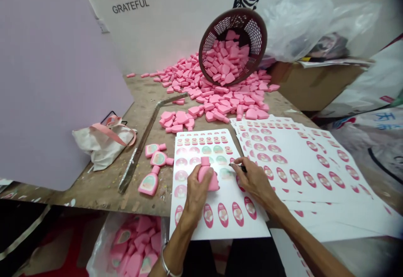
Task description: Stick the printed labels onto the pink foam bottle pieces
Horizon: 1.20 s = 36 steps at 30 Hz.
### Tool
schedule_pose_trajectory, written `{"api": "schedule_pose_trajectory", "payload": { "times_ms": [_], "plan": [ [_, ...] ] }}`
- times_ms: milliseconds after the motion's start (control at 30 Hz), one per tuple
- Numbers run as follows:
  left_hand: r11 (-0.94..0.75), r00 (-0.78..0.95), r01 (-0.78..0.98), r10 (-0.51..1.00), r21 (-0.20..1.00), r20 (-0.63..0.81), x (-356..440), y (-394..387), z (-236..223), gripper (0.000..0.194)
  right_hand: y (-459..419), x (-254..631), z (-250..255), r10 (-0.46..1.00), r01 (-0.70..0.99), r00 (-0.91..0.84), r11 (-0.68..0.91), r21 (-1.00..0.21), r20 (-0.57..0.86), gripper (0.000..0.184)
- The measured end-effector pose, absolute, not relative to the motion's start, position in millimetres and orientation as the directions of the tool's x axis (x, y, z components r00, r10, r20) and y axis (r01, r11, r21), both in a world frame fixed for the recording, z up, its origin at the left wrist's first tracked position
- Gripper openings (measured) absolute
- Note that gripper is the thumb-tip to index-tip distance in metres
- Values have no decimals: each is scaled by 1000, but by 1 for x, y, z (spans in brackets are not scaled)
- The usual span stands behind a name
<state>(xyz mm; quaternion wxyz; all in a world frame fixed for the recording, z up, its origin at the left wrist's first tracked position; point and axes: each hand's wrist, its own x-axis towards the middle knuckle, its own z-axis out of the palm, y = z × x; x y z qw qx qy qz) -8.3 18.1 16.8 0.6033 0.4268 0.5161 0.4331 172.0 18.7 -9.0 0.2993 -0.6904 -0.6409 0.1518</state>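
My left hand is closed round a small pink toy bottle, cap pointing away from me, above a sticker sheet. Between the fingertips of my right hand is a thin dark pointed tool; its exact kind is unclear. Its tip is close to the green and pink stickers on the right part of that sheet. Left of the sheet lie several pink bottles bearing green oval labels. My right fingers hide part of the sticker column.
Many plain pink bottles spill from a tipped brown basket. A bent metal strip and a white pouch lie left. More sticker sheets overlap on the right, near a cardboard box. Below the table edge, a plastic bag holds bottles.
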Motion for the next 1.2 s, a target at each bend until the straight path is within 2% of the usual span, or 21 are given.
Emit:
{"api": "schedule_pose_trajectory", "payload": {
  "times_ms": [133, 200, 300, 367, 600, 733, 800, 900, 967, 1033, 1133, 1200],
  "plan": [
    [317, 171, -173, 942, 933, -288, 4, 17, 11, 35, 21, 184, -26, 925, 911, -13, 167, -377, 379, 17],
    [297, 161, -176, 949, 938, -270, 9, 18, 8, 35, 19, 182, -29, 892, 935, -37, 191, -299, 451, 15],
    [259, 167, -129, 957, 957, -236, 15, 20, 4, 36, 17, 181, -30, 875, 959, -50, 178, -223, 482, 15],
    [256, 181, -103, 955, 961, -235, 18, 20, 2, 40, 16, 181, -30, 881, 959, -48, 172, -224, 471, 16],
    [243, 203, -68, 953, 968, -225, 19, 21, -3, 42, 21, 183, -31, 893, 928, -13, 178, -326, 449, 9],
    [210, 192, -29, 961, 977, -201, 18, 19, -2, 40, 24, 182, -32, 899, 906, 5, 181, -382, 438, 16],
    [206, 176, -22, 964, 978, -199, 18, 19, 0, 40, 23, 181, -31, 900, 871, 38, 184, -456, 434, 19],
    [210, 160, -48, 967, 976, -200, 17, 18, 0, 41, 18, 182, -20, 922, 734, 153, 135, -666, 355, 23],
    [232, 136, -109, 967, 967, -217, 17, 18, 0, 43, 13, 182, -7, 939, 590, 233, 70, -805, 252, 27],
    [289, 124, -237, 956, 927, -266, 16, 17, 0, 48, 8, 180, 5, 947, 472, 271, 24, -882, 171, 30],
    [383, 169, -444, 924, 810, -344, 16, 14, 4, 56, 1, 171, 17, 964, 404, 242, 3, -915, 110, 32],
    [416, 208, -504, 909, 757, -361, 16, 11, 8, 57, -2, 162, 18, 980, 376, 185, 3, -927, 78, 34]
  ]
}}
